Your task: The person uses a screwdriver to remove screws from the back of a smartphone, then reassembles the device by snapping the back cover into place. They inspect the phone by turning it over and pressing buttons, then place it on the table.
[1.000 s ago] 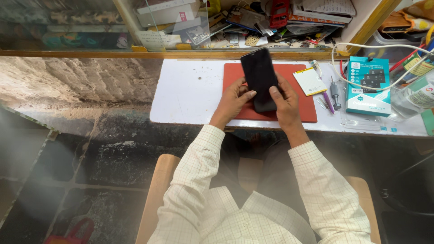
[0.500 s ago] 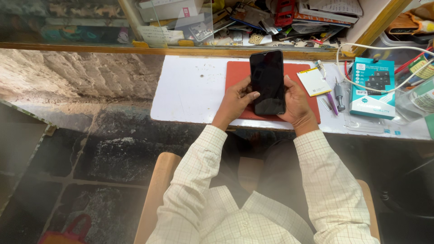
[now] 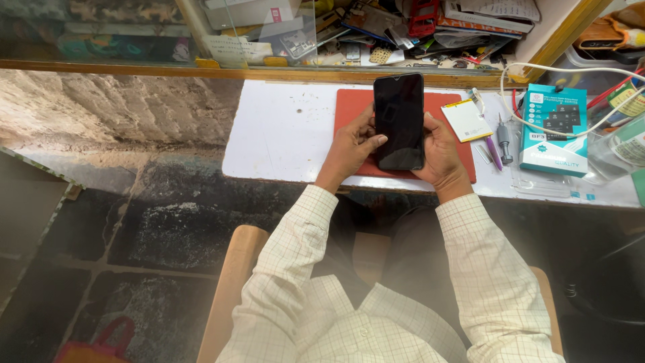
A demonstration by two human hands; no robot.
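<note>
A black smartphone (image 3: 399, 119) with a dark screen is held upright over a red work mat (image 3: 349, 107) on a white table (image 3: 282, 131). My left hand (image 3: 351, 146) grips its left edge, the thumb lying across the screen's lower left. My right hand (image 3: 440, 151) cups the right edge and lower corner from behind. Both sleeves are pale checked cloth.
A small white and yellow flat battery (image 3: 467, 121), a purple pen-like tool (image 3: 494, 151) and a teal box (image 3: 554, 128) lie right of the mat. A white cable (image 3: 571, 67) loops over the box. Cluttered glass-fronted shelves (image 3: 376, 30) stand behind. A wooden chair (image 3: 232, 282) is under me.
The phone has been lifted from a tilt to upright and squared between both hands; my left thumb now rests on the screen. The camera view shifted slightly.
</note>
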